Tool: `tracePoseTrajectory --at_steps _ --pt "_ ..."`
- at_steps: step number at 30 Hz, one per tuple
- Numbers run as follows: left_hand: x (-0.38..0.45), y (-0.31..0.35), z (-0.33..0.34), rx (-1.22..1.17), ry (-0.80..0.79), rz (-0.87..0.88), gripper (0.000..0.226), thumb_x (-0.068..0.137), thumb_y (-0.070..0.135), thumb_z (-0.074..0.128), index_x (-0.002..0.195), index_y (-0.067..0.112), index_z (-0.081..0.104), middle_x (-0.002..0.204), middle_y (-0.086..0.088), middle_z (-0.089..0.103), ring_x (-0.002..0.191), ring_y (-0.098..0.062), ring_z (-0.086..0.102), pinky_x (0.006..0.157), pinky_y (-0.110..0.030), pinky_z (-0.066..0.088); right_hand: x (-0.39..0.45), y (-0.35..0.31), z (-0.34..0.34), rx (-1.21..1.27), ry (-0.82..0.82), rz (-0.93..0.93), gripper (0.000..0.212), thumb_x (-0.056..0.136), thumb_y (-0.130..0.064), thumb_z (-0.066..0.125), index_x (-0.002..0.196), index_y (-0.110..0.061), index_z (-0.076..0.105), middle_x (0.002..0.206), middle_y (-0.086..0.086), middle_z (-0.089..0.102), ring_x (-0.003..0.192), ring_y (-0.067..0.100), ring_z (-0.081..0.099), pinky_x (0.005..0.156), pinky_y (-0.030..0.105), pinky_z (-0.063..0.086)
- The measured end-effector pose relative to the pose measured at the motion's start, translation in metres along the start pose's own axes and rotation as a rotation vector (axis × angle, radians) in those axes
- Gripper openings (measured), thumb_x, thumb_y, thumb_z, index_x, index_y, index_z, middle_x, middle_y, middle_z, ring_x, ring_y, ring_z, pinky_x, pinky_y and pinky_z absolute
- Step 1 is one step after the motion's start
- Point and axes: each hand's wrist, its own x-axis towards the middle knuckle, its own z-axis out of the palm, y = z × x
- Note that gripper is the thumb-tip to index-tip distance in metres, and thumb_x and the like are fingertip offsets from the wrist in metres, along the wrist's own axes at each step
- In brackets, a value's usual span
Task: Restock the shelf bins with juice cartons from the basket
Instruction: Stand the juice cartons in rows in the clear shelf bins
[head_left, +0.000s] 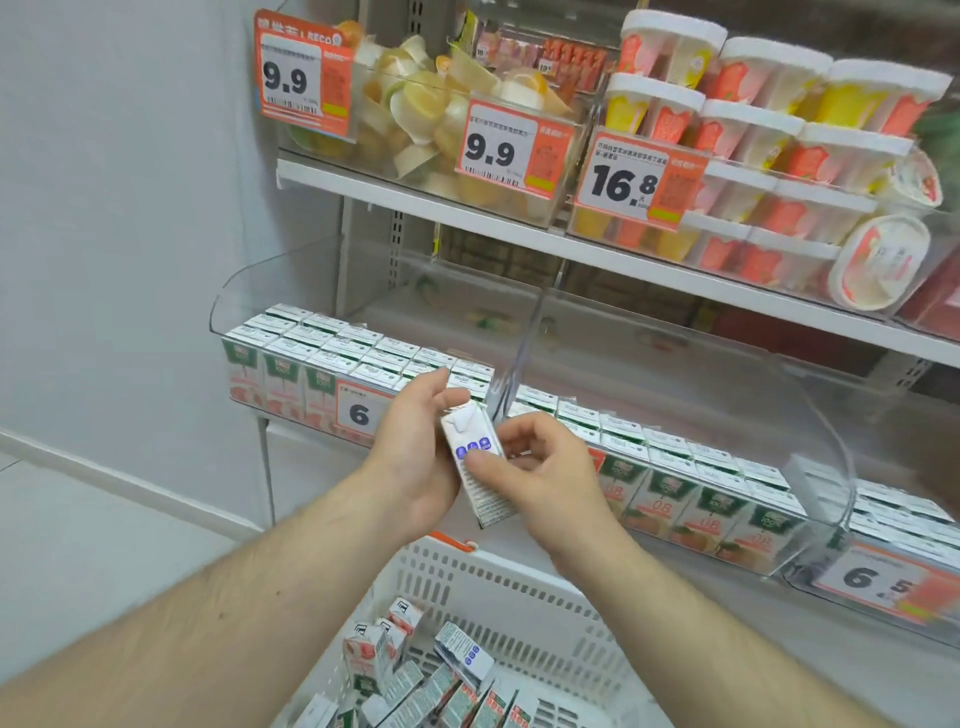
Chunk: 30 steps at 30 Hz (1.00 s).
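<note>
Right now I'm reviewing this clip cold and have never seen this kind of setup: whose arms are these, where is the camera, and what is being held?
No machine here: a person wears one wide-angle camera on the head, looking forward and down, so the arms are their own. Both the left hand and the right hand hold one small white juice carton in front of a store shelf. Behind it, clear shelf bins hold rows of upright cartons, with price tags on the front. Below, a white basket holds more loose cartons lying at odd angles. The upper shelf carries fruit cups.
</note>
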Motion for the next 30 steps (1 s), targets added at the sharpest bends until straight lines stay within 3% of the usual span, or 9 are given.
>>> tracePoseTrajectory --at_steps 3,5,11,16,18,22,26,28,30 --pt "-0.001 -0.008 -0.002 0.226 -0.129 0.070 0.026 0.094 0.032 0.044 0.086 0.011 0.057 0.072 -0.010 0.060 0.066 -0.023 0.055 0.065 -0.034 0.043 -0.011 -0.002 -0.017 0.601 -0.065 0.284 0.019 0.090 -0.018 0.062 0.096 0.000 0.059 0.064 0.013 0.065 0.057 0.026 0.056 0.056 0.031 0.048" --pt "-0.002 -0.017 -0.005 0.373 -0.237 0.051 0.023 0.086 0.031 0.052 0.087 0.011 0.064 0.073 -0.008 0.065 0.067 -0.021 0.055 0.070 -0.034 0.043 -0.015 -0.001 -0.027 0.824 -0.115 0.424 0.034 0.093 -0.028 0.052 0.100 0.001 0.068 0.074 0.014 0.069 0.059 0.025 0.058 0.060 0.031 0.045" --pt "0.000 -0.044 -0.012 0.595 -0.547 0.040 0.061 0.065 0.037 0.072 0.121 0.016 0.062 0.112 -0.005 0.071 0.096 -0.018 0.065 0.084 -0.030 0.050 -0.018 0.012 -0.045 0.986 -0.156 0.541 0.033 0.081 -0.023 0.054 0.085 -0.001 0.078 0.085 0.014 0.070 0.065 0.021 0.063 0.056 0.026 0.051" --pt "-0.004 -0.054 -0.005 0.504 -0.543 0.031 0.093 0.048 0.048 0.094 0.125 0.013 0.056 0.116 -0.008 0.071 0.104 -0.019 0.066 0.083 -0.025 0.052 -0.024 0.013 -0.061 0.884 -0.250 0.541 0.033 0.082 -0.027 0.056 0.086 -0.004 0.079 0.085 0.013 0.071 0.066 0.020 0.063 0.057 0.028 0.053" --pt "-0.006 -0.056 -0.001 0.442 -0.525 0.010 0.099 0.043 0.048 0.096 0.125 0.011 0.056 0.113 -0.011 0.071 0.099 -0.023 0.066 0.080 -0.030 0.054 -0.026 0.013 -0.069 0.575 -0.254 0.502 0.030 0.090 -0.031 0.055 0.091 -0.012 0.078 0.084 0.010 0.073 0.066 0.022 0.067 0.059 0.030 0.056" --pt "-0.008 -0.050 0.011 0.346 -0.471 -0.048 0.061 0.065 0.024 0.088 0.120 0.016 0.063 0.112 -0.015 0.069 0.100 -0.030 0.065 0.080 -0.039 0.055 -0.024 0.012 -0.096 -0.067 -0.092 0.331 0.032 0.098 -0.039 0.055 0.083 -0.014 0.068 0.084 0.007 0.073 0.070 0.019 0.067 0.067 0.032 0.049" --pt "-0.015 -0.048 0.029 0.325 -0.434 -0.086 0.036 0.075 0.024 0.068 0.110 0.014 0.063 0.098 -0.014 0.067 0.079 -0.024 0.066 0.059 -0.030 0.052 -0.025 0.004 -0.128 -0.003 0.014 0.163 0.008 0.092 -0.009 0.064 0.086 -0.013 0.063 0.083 0.009 0.072 0.065 0.015 0.065 0.064 0.030 0.051" --pt "-0.017 -0.052 0.038 0.315 -0.450 -0.112 0.048 0.064 0.038 0.083 0.101 0.012 0.070 0.091 -0.014 0.069 0.072 -0.022 0.066 0.052 -0.026 0.048 -0.029 0.003 -0.138 -0.010 -0.019 0.071 0.025 0.083 -0.007 0.073 0.100 -0.021 0.060 0.093 0.005 0.070 0.068 0.014 0.065 0.060 0.025 0.050" --pt "-0.016 -0.059 0.050 0.300 -0.431 -0.158 0.056 0.058 0.049 0.084 0.096 0.009 0.073 0.085 -0.013 0.070 0.065 -0.022 0.066 0.048 -0.022 0.043 -0.032 0.003 -0.149 -0.097 -0.032 -0.050 0.047 0.071 -0.027 0.081 0.109 -0.036 0.054 0.105 -0.002 0.066 0.081 0.016 0.065 0.065 0.028 0.055"
